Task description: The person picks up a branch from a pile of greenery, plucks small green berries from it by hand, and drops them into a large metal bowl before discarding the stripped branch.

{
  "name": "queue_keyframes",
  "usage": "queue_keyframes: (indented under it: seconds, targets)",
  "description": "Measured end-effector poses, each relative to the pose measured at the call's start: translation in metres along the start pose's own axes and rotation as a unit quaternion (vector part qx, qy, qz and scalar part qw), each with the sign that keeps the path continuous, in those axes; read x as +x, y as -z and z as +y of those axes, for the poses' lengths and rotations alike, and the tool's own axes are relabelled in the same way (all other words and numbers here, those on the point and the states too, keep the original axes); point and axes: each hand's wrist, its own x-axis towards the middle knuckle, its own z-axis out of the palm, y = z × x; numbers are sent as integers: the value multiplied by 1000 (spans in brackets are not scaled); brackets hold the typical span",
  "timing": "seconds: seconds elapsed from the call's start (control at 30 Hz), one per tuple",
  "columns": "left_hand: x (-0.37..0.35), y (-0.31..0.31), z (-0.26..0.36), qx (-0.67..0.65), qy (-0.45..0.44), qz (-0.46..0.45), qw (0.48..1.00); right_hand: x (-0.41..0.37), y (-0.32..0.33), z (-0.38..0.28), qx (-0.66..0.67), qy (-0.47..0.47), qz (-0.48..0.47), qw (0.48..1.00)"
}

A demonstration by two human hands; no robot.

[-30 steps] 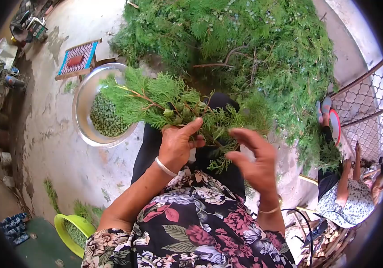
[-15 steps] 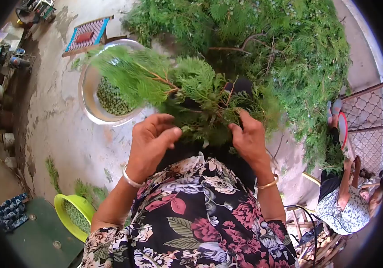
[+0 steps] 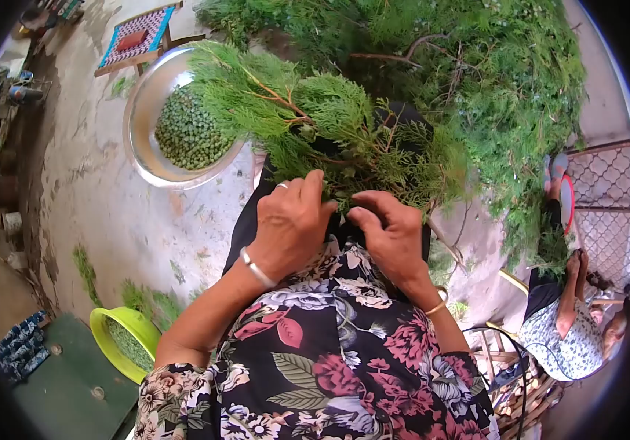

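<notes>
A leafy conifer branch (image 3: 337, 110) with flat green sprays and brown twigs lies across my lap. My left hand (image 3: 293, 224) is at its lower edge, fingers bent inward and touching the foliage; what lies between the fingertips is hidden. Opposite it, my right hand (image 3: 392, 235) has thumb and forefinger curled together at the tip of a low spray. Both hands are close together, a small gap apart. To the upper left stands a metal basin (image 3: 139, 139) partly filled with small green cones (image 3: 190, 136).
Cut conifer branches (image 3: 505, 88) are heaped ahead and right. A low woven stool (image 3: 135, 40) is beyond the basin. At lower left, a yellow-green bowl (image 3: 102, 341) holds small green pieces. Another person (image 3: 564, 337) sits at right, near a wire fence (image 3: 605, 194).
My left hand has moved right and up to the foliage. My right hand has come down and left towards it. The branch has shifted slightly right, uncovering more of the basin's contents.
</notes>
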Motion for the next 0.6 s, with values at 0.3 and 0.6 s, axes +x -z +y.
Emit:
queue_keyframes:
  seconds: [0.3, 0.6]
  targets:
    - [-8, -7, -12, -139, 75, 2, 987, 4, -35, 25, 70, 74, -13, 995]
    - [-7, 0, -12, -361, 253, -73, 895, 5, -31, 21, -36, 144, -35, 988]
